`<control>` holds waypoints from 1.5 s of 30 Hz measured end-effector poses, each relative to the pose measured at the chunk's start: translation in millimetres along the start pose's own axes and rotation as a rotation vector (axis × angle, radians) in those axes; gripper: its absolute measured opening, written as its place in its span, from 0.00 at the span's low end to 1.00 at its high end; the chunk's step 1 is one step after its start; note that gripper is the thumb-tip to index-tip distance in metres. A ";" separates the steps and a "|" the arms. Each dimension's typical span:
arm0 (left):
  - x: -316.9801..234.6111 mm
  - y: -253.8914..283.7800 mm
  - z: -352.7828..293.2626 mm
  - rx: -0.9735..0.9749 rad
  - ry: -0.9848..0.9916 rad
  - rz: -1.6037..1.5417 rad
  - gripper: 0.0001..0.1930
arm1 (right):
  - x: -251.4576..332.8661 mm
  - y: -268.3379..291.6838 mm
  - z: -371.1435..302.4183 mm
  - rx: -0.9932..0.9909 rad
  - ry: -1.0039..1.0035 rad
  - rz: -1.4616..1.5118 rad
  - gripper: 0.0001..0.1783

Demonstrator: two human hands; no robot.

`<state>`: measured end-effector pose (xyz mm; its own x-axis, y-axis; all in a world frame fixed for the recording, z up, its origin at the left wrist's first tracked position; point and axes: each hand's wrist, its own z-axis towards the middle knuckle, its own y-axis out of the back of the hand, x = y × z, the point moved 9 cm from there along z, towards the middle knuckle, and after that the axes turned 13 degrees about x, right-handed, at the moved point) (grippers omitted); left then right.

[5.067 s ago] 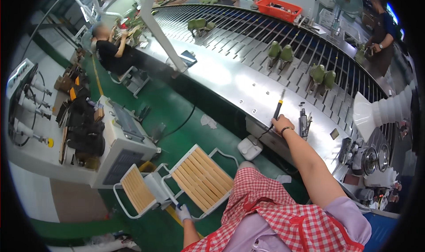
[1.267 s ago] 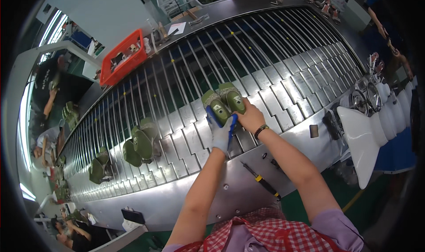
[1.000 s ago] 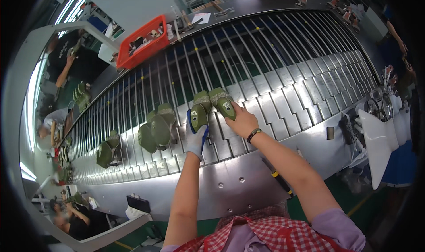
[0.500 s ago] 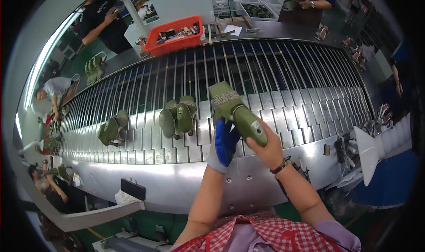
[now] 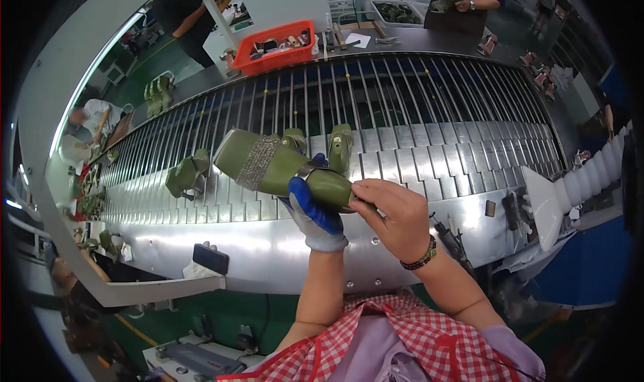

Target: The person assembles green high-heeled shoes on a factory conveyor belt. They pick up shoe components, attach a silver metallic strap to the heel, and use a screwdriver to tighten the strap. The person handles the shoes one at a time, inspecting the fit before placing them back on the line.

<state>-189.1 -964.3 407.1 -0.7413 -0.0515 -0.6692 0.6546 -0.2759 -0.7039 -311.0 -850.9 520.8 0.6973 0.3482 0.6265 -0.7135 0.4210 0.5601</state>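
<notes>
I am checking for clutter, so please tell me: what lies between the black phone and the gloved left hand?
In the head view, only the metal ledge shows between the black phone and the gloved left hand; that stretch is bare.

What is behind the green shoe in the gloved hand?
Part of at least one green shoe and, right of it, most of another shoe, over metal slats. The held shoe hides the rest.

We stand in a shoe workshop, where green shoe forms (image 5: pixel 187 175) sit along a slatted metal conveyor (image 5: pixel 463 164), an aproned worker (image 5: pixel 459 20) stands opposite, and a red bin (image 5: pixel 275 63) holds small items.
</notes>
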 end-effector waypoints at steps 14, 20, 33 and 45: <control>-50.5 -36.4 -25.0 0.075 -0.181 0.118 0.39 | 21.0 17.6 -17.3 -0.020 0.124 -0.018 0.11; -56.3 -44.1 -26.9 0.080 -0.249 0.156 0.38 | 22.6 21.3 -22.2 -0.026 0.133 -0.017 0.11; -66.6 -53.0 -29.2 0.144 -0.371 0.369 0.40 | 16.9 14.0 -20.0 -0.116 0.048 -0.101 0.10; -76.9 -47.2 -28.7 0.085 -0.456 0.415 0.38 | 24.5 7.6 -14.0 -0.107 0.083 -0.094 0.10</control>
<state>-158.7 -919.8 484.9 -0.4282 -0.5705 -0.7008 0.9018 -0.2188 -0.3728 -298.3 -827.4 532.9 0.7673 0.3687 0.5247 -0.6363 0.5401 0.5509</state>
